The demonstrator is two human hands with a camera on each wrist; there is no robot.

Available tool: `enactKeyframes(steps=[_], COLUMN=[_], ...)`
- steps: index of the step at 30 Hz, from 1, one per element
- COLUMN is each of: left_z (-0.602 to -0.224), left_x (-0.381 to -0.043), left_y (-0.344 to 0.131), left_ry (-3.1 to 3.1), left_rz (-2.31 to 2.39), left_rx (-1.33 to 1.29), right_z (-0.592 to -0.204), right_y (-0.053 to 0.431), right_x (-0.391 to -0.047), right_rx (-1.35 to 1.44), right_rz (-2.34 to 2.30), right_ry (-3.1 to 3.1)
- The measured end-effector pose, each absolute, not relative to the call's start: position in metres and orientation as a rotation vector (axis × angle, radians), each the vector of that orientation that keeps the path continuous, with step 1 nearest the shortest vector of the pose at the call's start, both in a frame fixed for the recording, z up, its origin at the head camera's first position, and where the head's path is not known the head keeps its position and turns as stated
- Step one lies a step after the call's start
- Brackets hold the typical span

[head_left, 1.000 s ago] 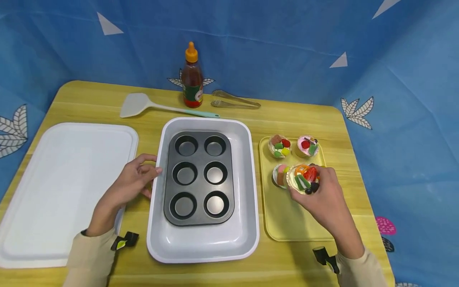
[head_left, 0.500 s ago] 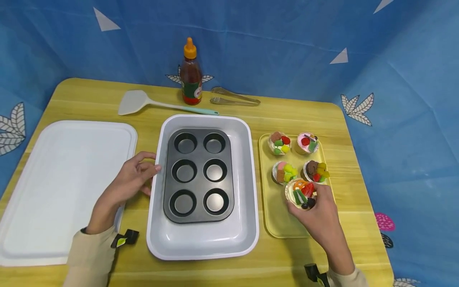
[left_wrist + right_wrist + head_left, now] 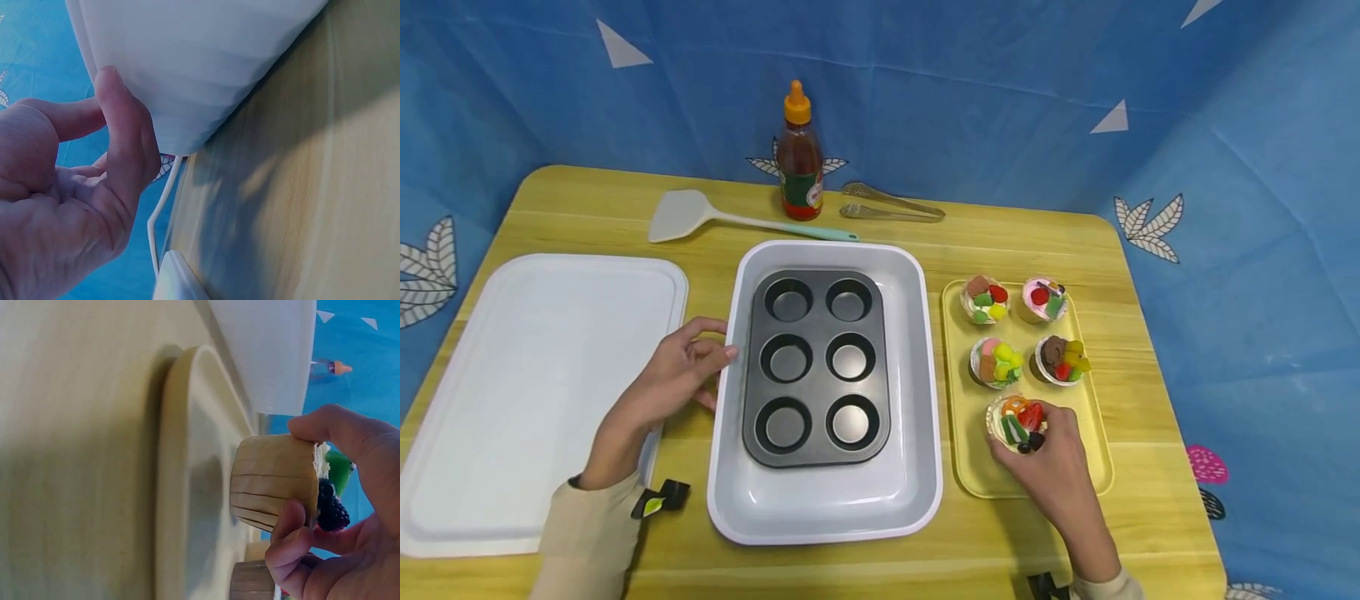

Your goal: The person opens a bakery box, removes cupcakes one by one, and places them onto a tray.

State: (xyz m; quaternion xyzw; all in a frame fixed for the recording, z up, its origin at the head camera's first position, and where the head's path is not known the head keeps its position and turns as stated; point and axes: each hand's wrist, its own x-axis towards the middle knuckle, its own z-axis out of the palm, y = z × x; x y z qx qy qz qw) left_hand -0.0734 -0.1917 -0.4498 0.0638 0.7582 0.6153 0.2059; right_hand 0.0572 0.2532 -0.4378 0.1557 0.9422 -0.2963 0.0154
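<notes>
My right hand (image 3: 1052,454) pinches a cupcake (image 3: 1013,422) topped with cream, strawberry, kiwi and dark berries. The right wrist view shows its pleated paper cup (image 3: 269,481) between thumb and fingers, with its base close over the yellow tray (image 3: 981,479). Behind it on that tray stand several other cupcakes, among them a chocolate one (image 3: 1055,358) and a pink-cream one (image 3: 1041,297). With bent fingers my left hand (image 3: 681,367) holds the left rim of a deep white pan (image 3: 827,525). A dark muffin tin (image 3: 816,367) with empty cups lies inside the pan.
A flat white tray (image 3: 550,400) lies at the left. Along the back are a white-bladed turner (image 3: 681,217), a red sauce bottle (image 3: 801,171) with an orange cap, and metal tongs (image 3: 891,204). A blue patterned cloth (image 3: 970,92) hangs behind the wooden table.
My right hand has carried the fruit cupcake toward the near part of the yellow tray and lowered it, uncovering the chocolate cupcake. The left hand has kept its place at the pan rim.
</notes>
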Motion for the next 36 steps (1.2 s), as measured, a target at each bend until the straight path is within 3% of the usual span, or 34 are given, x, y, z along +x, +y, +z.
enactKeyframes(steps=[36], left_z=[-0.444], left_x=[-0.072], left_y=[-0.188], left_ry=[2.146], left_rz=[1.662], left_rx=[0.112], right_z=[-0.449], right_y=[0.25], right_x=[0.051], right_rx=[0.496], right_rz=[-0.928], right_ry=[2.784])
